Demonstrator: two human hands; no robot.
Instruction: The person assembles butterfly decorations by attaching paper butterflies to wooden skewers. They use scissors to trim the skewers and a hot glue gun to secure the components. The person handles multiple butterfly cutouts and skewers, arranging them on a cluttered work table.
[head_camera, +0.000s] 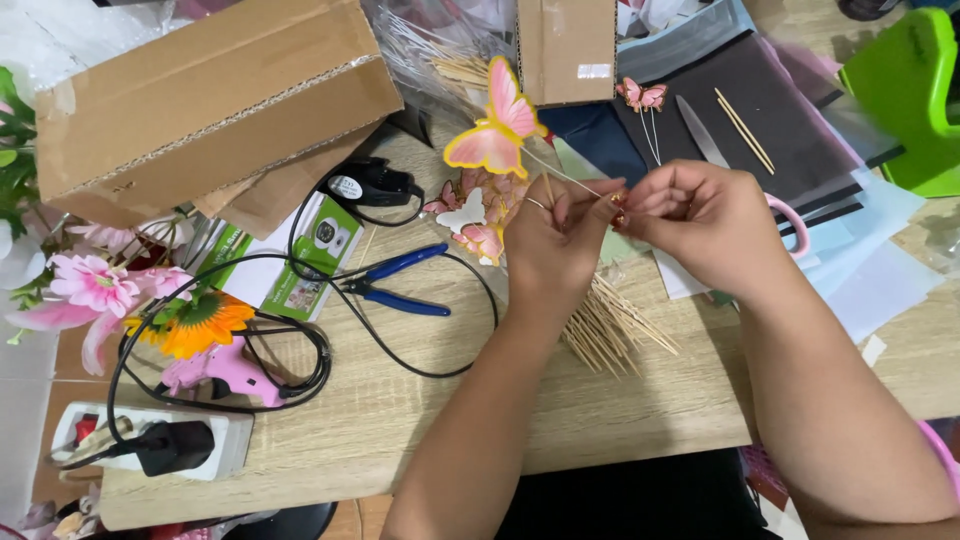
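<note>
My left hand (552, 235) and my right hand (700, 220) meet over the middle of the wooden table (400, 420), fingertips pinched together on a thin wire stem. At the stem's far end sits a pink and yellow paper butterfly (495, 125), raised above the table. A thin wooden skewer stands between the fingers of my left hand. Under my hands lies a pile of wooden skewers (610, 330). Several smaller pink and white paper butterflies (468, 215) lie just left of my left hand.
Blue-handled pliers (400, 285) lie left of centre. A pink glue gun (225, 370), its black cable, a white power strip (150, 445) and artificial flowers (130, 300) crowd the left. Cardboard boxes (210, 100) stand behind. Dark paper sheets (750, 110), another butterfly (640, 95) and a green object (910, 100) lie at right.
</note>
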